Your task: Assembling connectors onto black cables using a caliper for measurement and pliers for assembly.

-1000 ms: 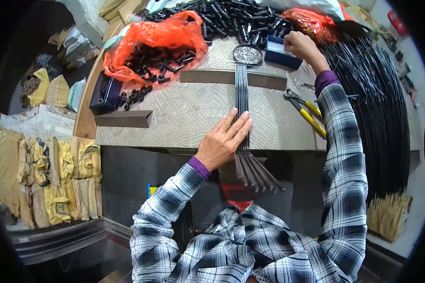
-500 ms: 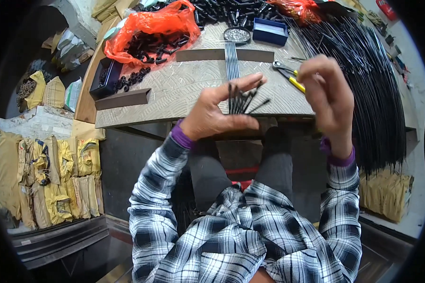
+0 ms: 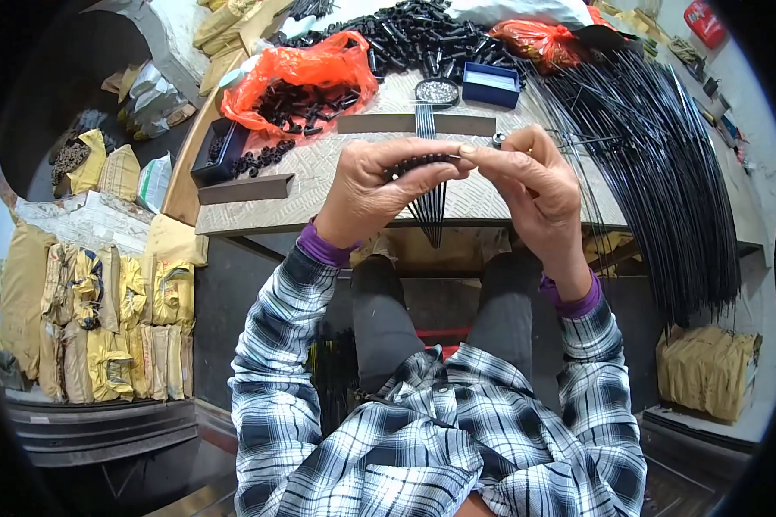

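My left hand (image 3: pixel 379 181) is closed in front of the table edge, gripping a row of thin black rods (image 3: pixel 431 222). Dark ends of the rods line up between its thumb and fingers, and their lower lengths narrow together below the hand. Thumb and forefinger of my right hand (image 3: pixel 539 177) pinch together at the left fingertips, by the end of that row. What sits in this pinch is too small to make out. Behind the hands, thin rods (image 3: pixel 425 123) lie across a dark metal strip (image 3: pixel 375 124), reaching toward a round dish (image 3: pixel 437 92) of small shiny pieces.
A red plastic bag (image 3: pixel 272 73) of black parts sits at the table's left, near a dark blue box (image 3: pixel 211 155). Black tubular parts (image 3: pixel 405 34) heap at the back beside a blue box (image 3: pixel 491 84). Many long black rods (image 3: pixel 655 164) overhang the right edge.
My right hand has come left and down to meet my left hand's fingertips. The fanned rods in my left hand now form a tight row. The view has shifted slightly.
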Demonstrator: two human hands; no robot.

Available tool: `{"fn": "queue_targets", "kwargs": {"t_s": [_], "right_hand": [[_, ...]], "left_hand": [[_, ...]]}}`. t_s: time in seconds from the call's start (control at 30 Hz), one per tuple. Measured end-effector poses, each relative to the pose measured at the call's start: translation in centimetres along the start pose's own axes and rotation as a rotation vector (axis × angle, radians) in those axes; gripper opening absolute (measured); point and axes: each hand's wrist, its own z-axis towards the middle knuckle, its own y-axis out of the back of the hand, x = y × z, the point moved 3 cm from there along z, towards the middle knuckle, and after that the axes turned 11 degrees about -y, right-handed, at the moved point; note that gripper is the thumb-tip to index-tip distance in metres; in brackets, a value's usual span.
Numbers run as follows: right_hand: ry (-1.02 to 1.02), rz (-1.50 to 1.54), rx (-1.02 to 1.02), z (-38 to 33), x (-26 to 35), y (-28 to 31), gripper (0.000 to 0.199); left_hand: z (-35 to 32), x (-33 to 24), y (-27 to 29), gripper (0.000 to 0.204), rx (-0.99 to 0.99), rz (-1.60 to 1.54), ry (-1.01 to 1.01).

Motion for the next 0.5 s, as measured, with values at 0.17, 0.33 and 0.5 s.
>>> {"fn": "queue_targets", "kwargs": {"t_s": [0.17,0.33,0.5], "right_hand": [[-0.001,-0.096,-0.066,-0.3,0.9,0.7,0.034],[0.401,-0.578,-0.072,0.5,2.5,2.1,0.047],[0.331,-0.522,0.140,1.6,2.6,2.4,0.033]], "left_hand": [[0.2,0.4,-0.5,0.023,0.009,0.019,-0.006],[0.1,-0.1,-0.3,0.021,0.066,0.083,-0.032],[0.4,0.3,-0.2,0.023,0.150,0.134,-0.163]]}}
